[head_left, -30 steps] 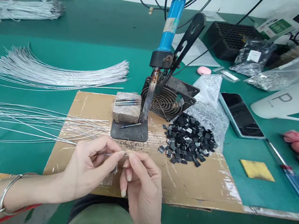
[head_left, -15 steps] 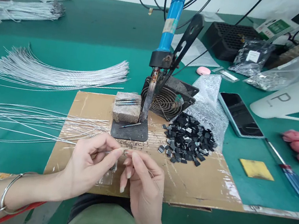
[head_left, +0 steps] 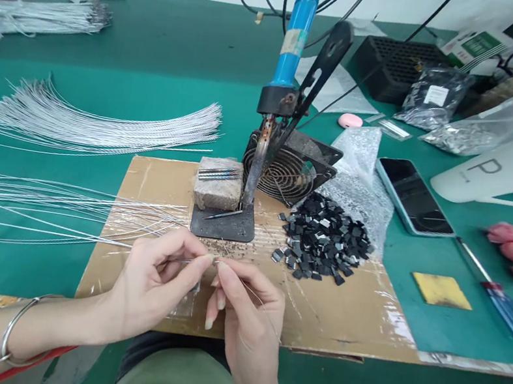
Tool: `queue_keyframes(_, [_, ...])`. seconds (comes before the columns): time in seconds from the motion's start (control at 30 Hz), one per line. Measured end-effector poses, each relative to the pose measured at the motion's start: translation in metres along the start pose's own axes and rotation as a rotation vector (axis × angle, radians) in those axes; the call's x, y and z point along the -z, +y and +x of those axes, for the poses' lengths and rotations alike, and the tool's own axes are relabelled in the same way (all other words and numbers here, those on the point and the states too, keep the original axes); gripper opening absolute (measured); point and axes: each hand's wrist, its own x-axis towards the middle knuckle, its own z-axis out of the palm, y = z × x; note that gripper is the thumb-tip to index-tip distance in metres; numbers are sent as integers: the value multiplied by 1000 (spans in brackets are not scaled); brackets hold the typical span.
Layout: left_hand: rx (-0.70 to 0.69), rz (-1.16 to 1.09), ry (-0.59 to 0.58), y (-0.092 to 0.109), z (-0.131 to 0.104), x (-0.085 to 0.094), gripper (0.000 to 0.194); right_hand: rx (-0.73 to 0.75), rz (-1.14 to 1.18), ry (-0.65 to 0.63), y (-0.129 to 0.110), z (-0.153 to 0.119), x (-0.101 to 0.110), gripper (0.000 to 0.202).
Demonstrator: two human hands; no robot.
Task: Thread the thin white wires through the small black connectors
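Note:
Above the front of the cardboard sheet (head_left: 328, 317), my left hand (head_left: 149, 292) pinches a thin white wire (head_left: 116, 243) between thumb and forefinger. That wire comes in from the left side of the table. My right hand (head_left: 250, 323) is closed in a pinch on a fine thread-like wire (head_left: 249, 289), which trails back across its palm. The fingertips of both hands nearly meet, and they hide whatever small piece lies between them. Just behind the hands, a blue-handled soldering iron (head_left: 292, 46) is held tip down over a black base plate (head_left: 225, 229).
Loose white wires (head_left: 35, 206) and a thick wire bundle (head_left: 100, 121) lie leftward. Beside the iron stand a stained block (head_left: 216, 193) and a small fan (head_left: 289, 175). Rightward are a pile of black connector-like pieces (head_left: 328, 238), a phone (head_left: 414, 197), a yellow sponge (head_left: 441, 291) and a screwdriver (head_left: 508, 312).
My right fingertips have shifted very slightly, closing in on the left ones, and the fine wire across the right hand shows more plainly. Otherwise the scene is the same.

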Motion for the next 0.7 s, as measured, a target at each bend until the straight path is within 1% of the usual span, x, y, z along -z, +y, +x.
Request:
queue_keyframes(0.27, [-24, 50, 4, -1, -2, 1, 21, -6, 9, -9, -3, 2, 0, 6])
queue_keyframes(0.53, [-128, 142, -4, -1, -3, 3, 14, -85, 28, -40, -14, 5, 1, 12])
queue_keyframes(0.7, [-145, 166, -15, 1, -2, 4, 13, -116, 6, -42, -17, 6, 2, 13])
